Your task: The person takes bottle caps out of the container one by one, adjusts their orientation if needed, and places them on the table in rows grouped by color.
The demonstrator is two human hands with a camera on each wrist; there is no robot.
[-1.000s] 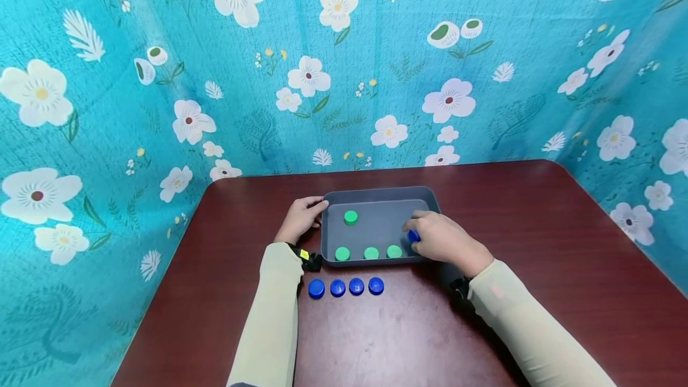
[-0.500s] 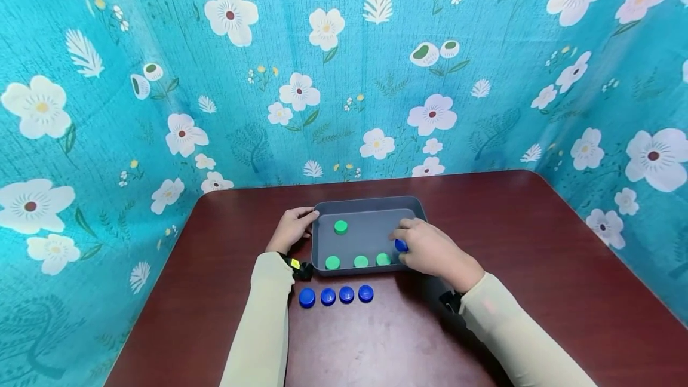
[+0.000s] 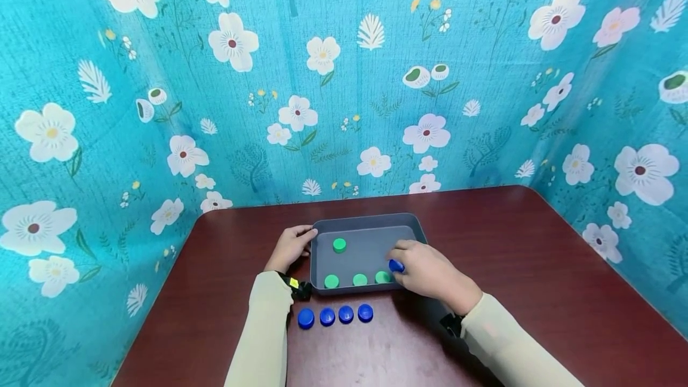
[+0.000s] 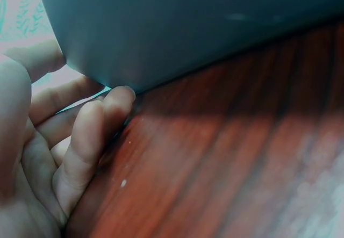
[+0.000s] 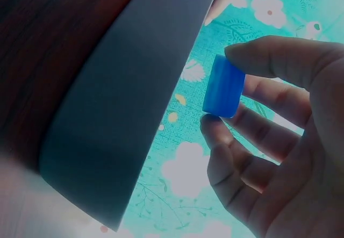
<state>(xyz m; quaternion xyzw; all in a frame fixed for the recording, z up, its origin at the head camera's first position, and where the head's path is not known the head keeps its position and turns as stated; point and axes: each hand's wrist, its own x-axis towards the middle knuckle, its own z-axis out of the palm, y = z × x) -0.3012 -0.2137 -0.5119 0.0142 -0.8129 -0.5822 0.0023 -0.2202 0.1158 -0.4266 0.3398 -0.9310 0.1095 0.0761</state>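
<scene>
My right hand (image 3: pixel 432 270) pinches a blue bottle cap (image 5: pixel 224 87) between thumb and fingertips, over the front right part of a grey tray (image 3: pixel 368 252). The right wrist view has the cap turned on edge, above the tray's rim. At the tray's left side, my left hand (image 3: pixel 289 248) grips the wall, thumb at the rim and other fingers low on the outside corner. Inside the tray, a green cap (image 3: pixel 339 245) lies back left. Three more green caps (image 3: pixel 359 279) line the front wall, the rightmost close to the held cap.
Several blue caps (image 3: pixel 346 314) lie in a row on the dark red wooden table (image 3: pixel 473 226), just in front of the tray. Behind the table hangs a turquoise flowered cloth (image 3: pixel 344 106). Both wrists wear black camera mounts.
My right hand, with the blue cap, has shifted slightly left and nearer along the tray's front. My left hand keeps its grip. The head view has tilted upward, so everything sits lower.
</scene>
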